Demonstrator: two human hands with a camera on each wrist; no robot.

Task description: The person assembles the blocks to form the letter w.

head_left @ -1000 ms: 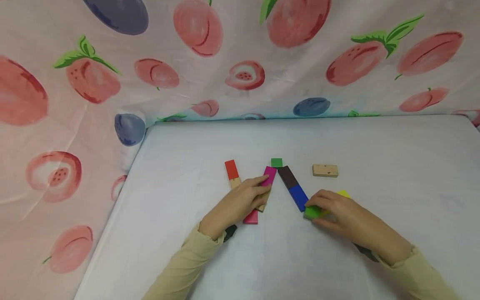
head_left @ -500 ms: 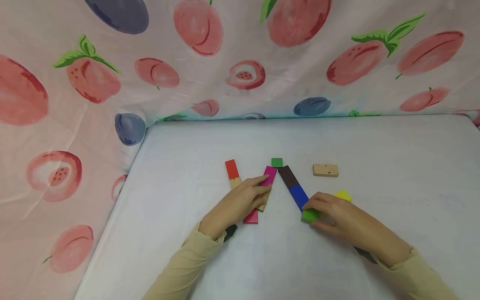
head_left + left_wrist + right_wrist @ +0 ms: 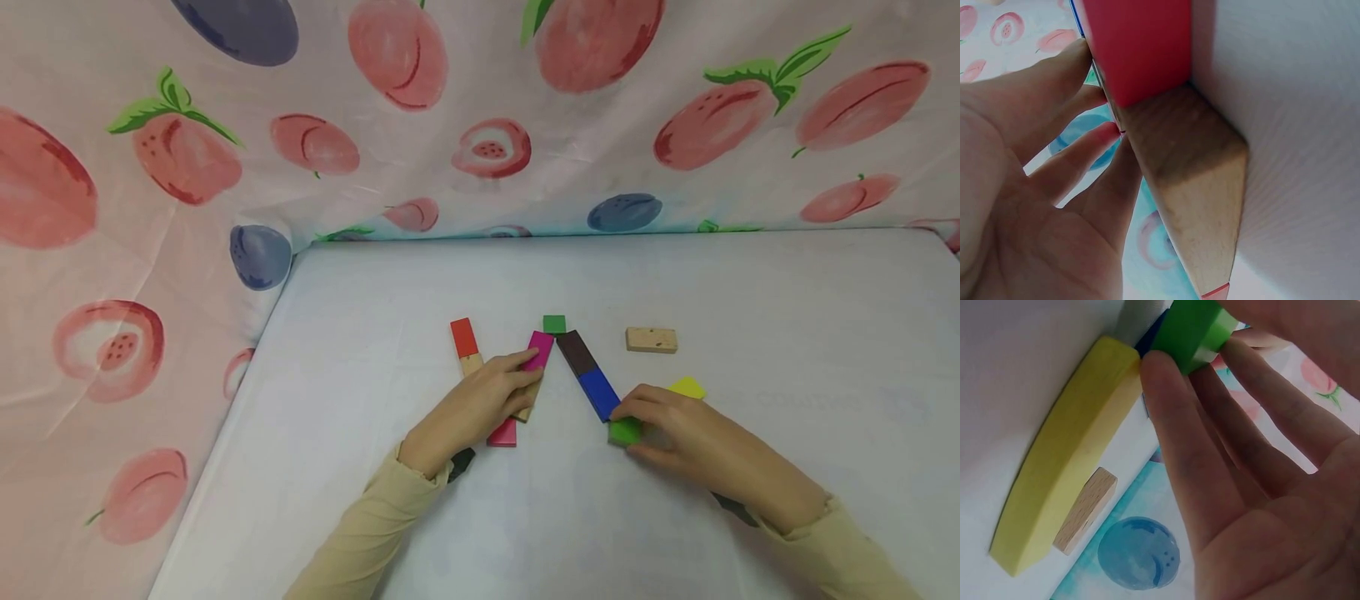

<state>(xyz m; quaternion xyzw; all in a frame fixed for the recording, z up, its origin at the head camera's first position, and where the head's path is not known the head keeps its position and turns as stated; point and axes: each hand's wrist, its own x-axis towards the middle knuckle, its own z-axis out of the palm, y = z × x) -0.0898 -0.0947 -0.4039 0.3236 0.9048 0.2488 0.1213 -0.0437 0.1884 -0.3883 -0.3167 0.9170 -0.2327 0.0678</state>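
Observation:
My right hand pinches a light green block between thumb and fingers, up against the lower end of a blue block. A dark brown block continues that slanted row upward. My left hand rests with extended fingers on a magenta block and a wooden block below it. Under its palm a pinkish-red block is partly covered. An orange-red block and another wooden block form a second slanted row at left, its lower part hidden by this hand.
Above the peak sits a small green block. A loose wooden block lies to the right on the white table. Beside the right hand is a long yellow block. Fruit-patterned cloth rises behind the table.
The right hand slides the light green block slightly left and toward the person, then back right at the blue block's end. The left hand stays in place.

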